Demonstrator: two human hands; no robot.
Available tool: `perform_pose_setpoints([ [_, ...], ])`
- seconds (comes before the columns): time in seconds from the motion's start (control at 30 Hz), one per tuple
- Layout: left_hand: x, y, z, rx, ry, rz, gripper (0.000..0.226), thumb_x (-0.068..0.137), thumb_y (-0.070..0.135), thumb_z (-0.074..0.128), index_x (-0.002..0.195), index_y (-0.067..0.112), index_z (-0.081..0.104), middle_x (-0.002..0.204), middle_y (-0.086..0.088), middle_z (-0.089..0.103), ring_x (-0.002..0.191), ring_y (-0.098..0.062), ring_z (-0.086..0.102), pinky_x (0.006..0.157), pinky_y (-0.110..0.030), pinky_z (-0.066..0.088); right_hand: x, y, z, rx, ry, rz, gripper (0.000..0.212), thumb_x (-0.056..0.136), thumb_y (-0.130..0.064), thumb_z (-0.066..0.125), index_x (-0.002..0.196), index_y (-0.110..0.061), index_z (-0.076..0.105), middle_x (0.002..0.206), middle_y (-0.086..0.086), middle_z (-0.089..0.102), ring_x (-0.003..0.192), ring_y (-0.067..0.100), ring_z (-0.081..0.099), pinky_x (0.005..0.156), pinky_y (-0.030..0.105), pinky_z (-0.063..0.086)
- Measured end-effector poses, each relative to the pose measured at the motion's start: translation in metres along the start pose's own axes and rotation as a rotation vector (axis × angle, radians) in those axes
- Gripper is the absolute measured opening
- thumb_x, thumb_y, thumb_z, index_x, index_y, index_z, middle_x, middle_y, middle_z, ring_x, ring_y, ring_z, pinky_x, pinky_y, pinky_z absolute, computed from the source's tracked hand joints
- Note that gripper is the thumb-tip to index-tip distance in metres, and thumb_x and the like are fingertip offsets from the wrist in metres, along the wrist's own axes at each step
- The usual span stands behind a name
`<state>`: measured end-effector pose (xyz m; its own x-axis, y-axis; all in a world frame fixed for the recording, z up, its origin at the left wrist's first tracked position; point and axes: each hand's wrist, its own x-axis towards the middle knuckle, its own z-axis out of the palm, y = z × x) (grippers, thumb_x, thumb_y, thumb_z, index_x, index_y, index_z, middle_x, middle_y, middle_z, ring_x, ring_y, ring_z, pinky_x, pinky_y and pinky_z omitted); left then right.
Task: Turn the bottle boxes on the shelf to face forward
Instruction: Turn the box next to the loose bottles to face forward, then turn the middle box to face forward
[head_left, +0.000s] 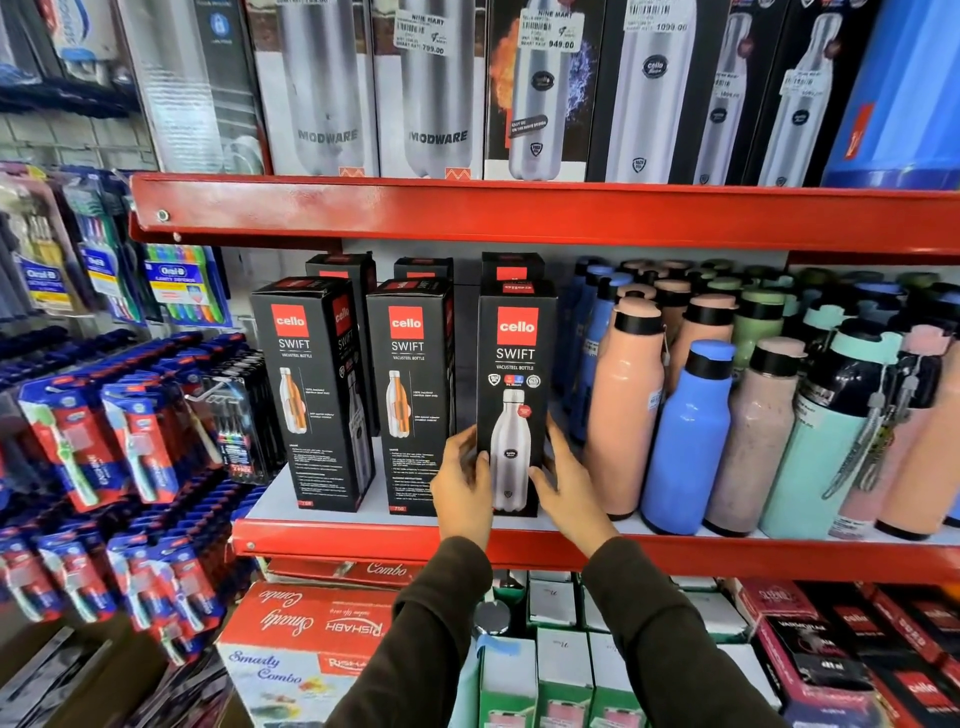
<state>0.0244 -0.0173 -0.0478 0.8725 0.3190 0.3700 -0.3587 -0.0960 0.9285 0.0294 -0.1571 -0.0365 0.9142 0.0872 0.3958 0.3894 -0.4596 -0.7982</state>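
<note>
Three black Cello Swift bottle boxes stand in a front row on the middle shelf (363, 535). The right box (514, 364) shows its front panel with the steel bottle picture. My left hand (460, 486) grips its lower left side and my right hand (563, 483) grips its lower right side. The middle box (408, 395) and the left box (311, 389) show a text panel with an orange cutaway bottle, and the left one is angled. More black boxes (511, 267) stand behind them.
Loose pink, blue and green bottles (685, 436) crowd the shelf right of the boxes. Steel bottle boxes (436, 88) fill the upper shelf. Toothbrush packs (130, 431) hang at the left. Red combo cartons (306, 634) and small boxes lie below.
</note>
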Motion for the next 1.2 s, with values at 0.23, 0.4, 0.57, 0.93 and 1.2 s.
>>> perform_pose_setpoints([
  [0.23,-0.004,0.006,-0.001,0.038,0.005,-0.001,0.037,0.096,0.011,0.057,0.133,0.02,0.056,0.111,0.008,0.063,0.105,-0.005,0.06,0.1,-0.023,0.046,-0.004,0.006,0.007,-0.022,0.162,0.018,0.063,0.093,-0.006,0.061,0.149,-0.02,0.036,0.144,-0.006,0.047,0.134,0.007,0.041,0.116,0.033,0.036],
  [0.4,-0.011,0.012,-0.008,0.054,-0.019,0.013,0.04,0.098,0.014,0.056,0.138,0.015,0.054,0.116,0.006,0.062,0.109,-0.003,0.059,0.1,-0.02,0.045,-0.014,0.008,0.01,0.003,0.338,0.044,0.033,0.085,-0.013,0.074,0.115,-0.02,0.062,0.107,-0.002,0.067,0.095,0.003,0.063,0.086,0.025,0.058],
  [0.57,-0.015,0.017,-0.024,0.033,-0.004,0.1,0.032,0.098,0.015,0.055,0.129,0.021,0.059,0.12,0.01,0.066,0.108,0.004,0.062,0.098,-0.016,0.051,-0.024,-0.007,0.015,0.039,0.473,-0.006,0.015,0.084,-0.011,0.074,0.093,-0.016,0.063,0.086,-0.003,0.062,0.076,0.011,0.061,0.064,0.011,0.049],
  [0.93,0.015,0.009,-0.084,0.236,0.152,0.226,0.055,0.099,0.007,0.046,0.151,0.015,0.03,0.152,-0.009,0.034,0.142,-0.015,0.032,0.117,-0.03,0.024,-0.025,-0.052,0.088,0.106,0.268,-0.066,0.035,0.099,-0.019,0.056,0.134,-0.02,0.058,0.121,-0.004,0.062,0.106,-0.005,0.06,0.087,0.009,0.049],
  [1.2,0.039,-0.001,-0.113,0.217,-0.05,-0.019,0.043,0.1,0.013,0.05,0.143,0.011,0.048,0.119,-0.014,0.067,0.106,-0.017,0.062,0.102,-0.029,0.046,-0.007,-0.055,0.117,-0.011,0.111,0.088,0.05,0.103,-0.013,0.041,0.152,-0.016,0.032,0.149,0.007,0.049,0.137,0.02,0.047,0.116,0.035,0.038],
])
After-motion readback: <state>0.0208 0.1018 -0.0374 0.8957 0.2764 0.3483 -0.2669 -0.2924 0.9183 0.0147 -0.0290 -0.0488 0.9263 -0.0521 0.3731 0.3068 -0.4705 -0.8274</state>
